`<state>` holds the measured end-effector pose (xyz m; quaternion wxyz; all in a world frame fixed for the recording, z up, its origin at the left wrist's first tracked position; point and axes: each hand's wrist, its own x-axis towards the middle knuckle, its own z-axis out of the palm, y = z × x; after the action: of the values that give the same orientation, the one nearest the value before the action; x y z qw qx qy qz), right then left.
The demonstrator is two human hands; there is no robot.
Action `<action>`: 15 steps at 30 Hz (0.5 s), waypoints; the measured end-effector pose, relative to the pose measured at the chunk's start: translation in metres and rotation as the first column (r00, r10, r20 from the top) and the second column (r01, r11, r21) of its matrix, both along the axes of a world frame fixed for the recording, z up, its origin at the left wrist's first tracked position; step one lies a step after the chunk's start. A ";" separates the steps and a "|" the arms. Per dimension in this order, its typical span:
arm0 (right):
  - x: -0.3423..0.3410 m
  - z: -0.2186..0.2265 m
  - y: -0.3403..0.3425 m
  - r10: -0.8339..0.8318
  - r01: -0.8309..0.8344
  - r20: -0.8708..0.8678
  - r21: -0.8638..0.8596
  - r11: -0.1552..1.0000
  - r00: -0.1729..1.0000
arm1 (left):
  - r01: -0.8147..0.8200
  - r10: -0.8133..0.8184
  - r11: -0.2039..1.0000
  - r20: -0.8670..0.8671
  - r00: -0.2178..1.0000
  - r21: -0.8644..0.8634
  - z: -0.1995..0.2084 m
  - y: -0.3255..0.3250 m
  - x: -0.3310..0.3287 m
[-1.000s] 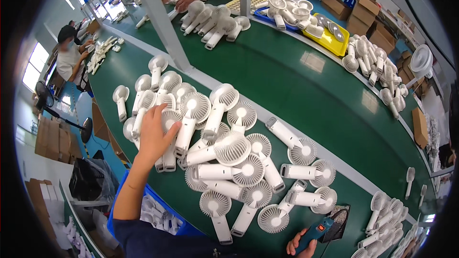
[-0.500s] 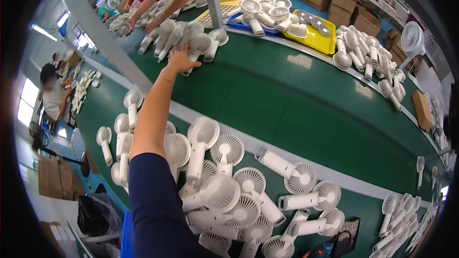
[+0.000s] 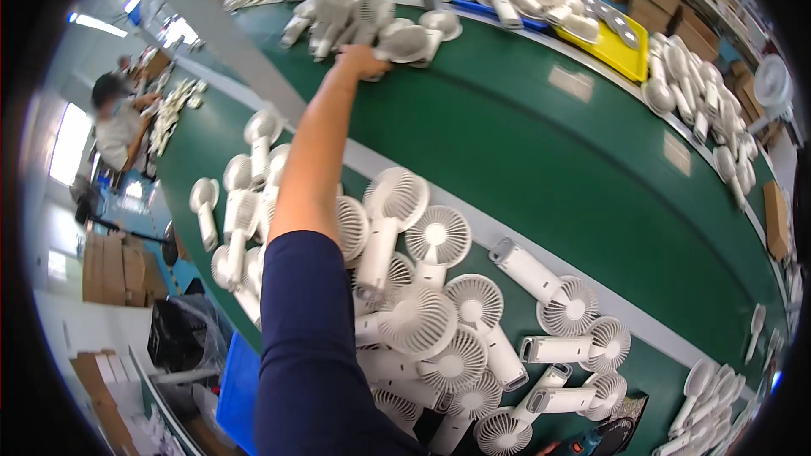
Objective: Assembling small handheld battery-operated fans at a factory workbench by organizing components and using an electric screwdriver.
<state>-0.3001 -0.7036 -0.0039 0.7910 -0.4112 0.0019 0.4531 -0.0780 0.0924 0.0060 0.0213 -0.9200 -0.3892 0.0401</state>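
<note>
My left arm, in a navy sleeve, stretches across to the far side of the green belt. There my left hand [image 3: 363, 62] is closed at the handle of a white handheld fan [image 3: 404, 42], whose round grille shows just beyond the fingers. Most of that handle is hidden by the hand. Beside it lies a cluster of similar fans [image 3: 334, 15], and another fan [image 3: 441, 24] touches its right side. Below the arm, a pile of white handheld fans [image 3: 439, 236] covers the near worktop. My right hand is not in view.
A grey post [image 3: 228, 42] rises left of my arm. Across the belt [image 3: 524, 160] are a yellow tray [image 3: 621, 55], a blue tray [image 3: 528, 21] and more fans. A teal power tool [image 3: 583, 442] lies at the near edge. A person [image 3: 118, 131] sits far left.
My left hand has gone from spread fingers over the far fans to closed at one fan's handle. The view has shifted, and another person's reaching arms have left the far side.
</note>
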 end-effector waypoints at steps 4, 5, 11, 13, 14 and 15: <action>-0.008 0.048 0.024 -0.138 0.155 0.099 -0.181 0.971 0.985 | 0.138 -0.136 0.981 0.025 0.990 -0.140 0.042 -0.070 -0.007; -0.013 0.048 0.025 -0.141 0.155 0.083 -0.190 0.970 0.987 | 0.165 -0.160 0.976 0.045 0.986 -0.145 0.053 -0.080 -0.023; -0.008 0.022 0.010 -0.117 0.129 0.104 -0.111 0.985 0.988 | 0.259 -0.201 0.921 0.215 0.956 -0.291 0.120 -0.204 -0.138; -0.006 0.005 0.004 -0.096 0.099 0.177 -0.005 0.995 0.979 | 0.364 -0.300 0.917 0.319 0.899 -0.164 0.139 -0.235 -0.187; -0.005 0.004 0.005 -0.098 0.101 0.194 -0.001 0.995 0.976 | 0.325 -0.230 0.924 0.383 0.895 -0.203 0.152 -0.253 -0.209; -0.004 0.003 0.005 -0.110 0.109 0.168 0.014 0.994 0.980 | 0.307 -0.217 0.932 0.383 0.898 -0.193 0.165 -0.264 -0.234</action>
<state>-0.3046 -0.6982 -0.0008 0.8131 -0.4453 -0.0433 0.3725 -0.3123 -0.1719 0.1709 -0.1595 -0.9515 -0.2501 -0.0815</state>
